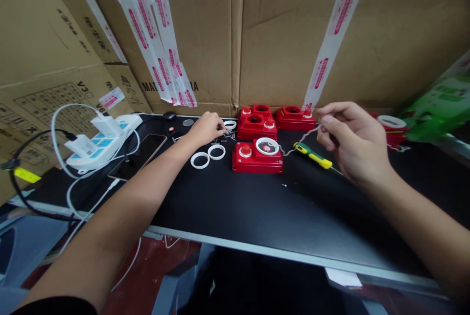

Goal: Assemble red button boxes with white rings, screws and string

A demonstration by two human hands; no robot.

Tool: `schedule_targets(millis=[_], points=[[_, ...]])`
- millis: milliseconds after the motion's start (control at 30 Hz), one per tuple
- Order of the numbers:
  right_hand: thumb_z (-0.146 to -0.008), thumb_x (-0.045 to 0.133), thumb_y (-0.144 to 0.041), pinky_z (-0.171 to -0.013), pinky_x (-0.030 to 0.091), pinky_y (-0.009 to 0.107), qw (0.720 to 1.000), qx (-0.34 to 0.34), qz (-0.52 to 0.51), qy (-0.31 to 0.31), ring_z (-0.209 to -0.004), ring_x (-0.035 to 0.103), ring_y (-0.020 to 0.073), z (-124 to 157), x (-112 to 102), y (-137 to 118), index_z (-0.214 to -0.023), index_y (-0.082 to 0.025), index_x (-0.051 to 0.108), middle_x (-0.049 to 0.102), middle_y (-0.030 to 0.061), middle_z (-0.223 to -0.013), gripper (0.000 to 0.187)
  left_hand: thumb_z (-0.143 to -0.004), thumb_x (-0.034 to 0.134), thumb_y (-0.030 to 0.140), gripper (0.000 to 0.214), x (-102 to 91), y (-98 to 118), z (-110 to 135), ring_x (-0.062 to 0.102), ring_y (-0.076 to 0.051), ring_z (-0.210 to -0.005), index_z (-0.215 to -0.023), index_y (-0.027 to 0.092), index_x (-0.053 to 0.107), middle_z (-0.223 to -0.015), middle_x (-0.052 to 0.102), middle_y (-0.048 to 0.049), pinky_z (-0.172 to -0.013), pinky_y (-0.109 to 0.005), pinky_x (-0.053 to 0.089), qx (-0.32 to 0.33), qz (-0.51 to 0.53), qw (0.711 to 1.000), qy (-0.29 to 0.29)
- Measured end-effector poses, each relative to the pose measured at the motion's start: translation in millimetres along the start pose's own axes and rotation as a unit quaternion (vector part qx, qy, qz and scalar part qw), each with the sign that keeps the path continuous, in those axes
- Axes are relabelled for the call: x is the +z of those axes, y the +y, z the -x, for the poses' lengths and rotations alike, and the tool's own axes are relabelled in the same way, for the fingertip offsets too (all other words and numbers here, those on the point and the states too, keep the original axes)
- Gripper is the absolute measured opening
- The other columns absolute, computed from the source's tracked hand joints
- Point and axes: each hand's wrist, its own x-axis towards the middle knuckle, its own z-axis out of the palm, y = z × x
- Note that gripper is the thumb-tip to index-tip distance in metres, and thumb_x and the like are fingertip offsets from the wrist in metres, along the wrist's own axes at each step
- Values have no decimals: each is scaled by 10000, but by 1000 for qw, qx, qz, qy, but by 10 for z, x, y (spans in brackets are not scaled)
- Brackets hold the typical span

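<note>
Brown cardboard [279,51] walls our table [227,217] at the back and left; its widest stretch of black runs between the nearest red box [257,163] and the pale front edge. A green bag [440,100] bounds the far right; the power strip [106,141] and phone [147,153] crowd the left.

Our right hand [358,144] pinches a thin twisted cord [304,138] that droops to the white ring [257,146] on the nearest box, with the screwdriver [314,156] just beside it on the table. Our left hand [206,129], fingers drawn narrow, reaches low by the screws [232,135]; we cannot tell whether it grips one.

The red boxes behind [256,131] have round wells with dark parts inside. The nearest box lies between our hands, a red knob [245,149] beside its ring. Two loose rings [208,158] lie left of it, and a single screw [284,186] in front.
</note>
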Motion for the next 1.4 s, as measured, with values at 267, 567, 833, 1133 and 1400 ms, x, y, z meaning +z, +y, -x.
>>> schedule_targets(millis=[267,567,833,1133,1400], points=[[-904,761,-201,-463,236,286,1000,5,-9,2,-465,433,73,12,-19,-1,-987,-231,758,583,-28,-761,88,-915,769,252,99,-136,69,4,663,-300,-991,-841,219,825,-969,776,-105,-966,-494,519,-23,32,999,14],[-797,754,-138,-501,323,281,995,40,-83,30,-468,470,81,-35,-16,-161,-933,-208,765,586,-37,-683,153,-957,738,309,139,-464,460,28,728,-198,-844,-918,184,784,-939,818,-81,-806,-373,571,-73,186,978,51],[-773,901,-273,-544,456,252,992,82,-98,-7,-568,525,82,-29,-36,-191,-887,-244,809,652,-14,-755,149,-827,877,347,226,-626,977,184,684,-128,-697,-823,144,778,-800,776,-71,-690,-283,549,-59,528,845,-64],[-831,931,-386,-760,570,240,991,69,-105,-42,-744,637,102,-15,-27,-107,-954,-294,846,742,-9,-913,176,-791,949,330,281,-596,1119,264,674,-99,-624,-846,139,750,-759,746,-35,-615,-234,544,-47,637,760,-120],[-885,893,-346,-1022,559,291,980,132,-103,-109,-1145,746,177,87,44,-39,-950,-260,801,811,18,-1115,141,-777,966,437,409,-616,1264,296,697,-101,-670,-827,105,732,-845,794,-91,-597,-203,537,-52,676,725,-119]])
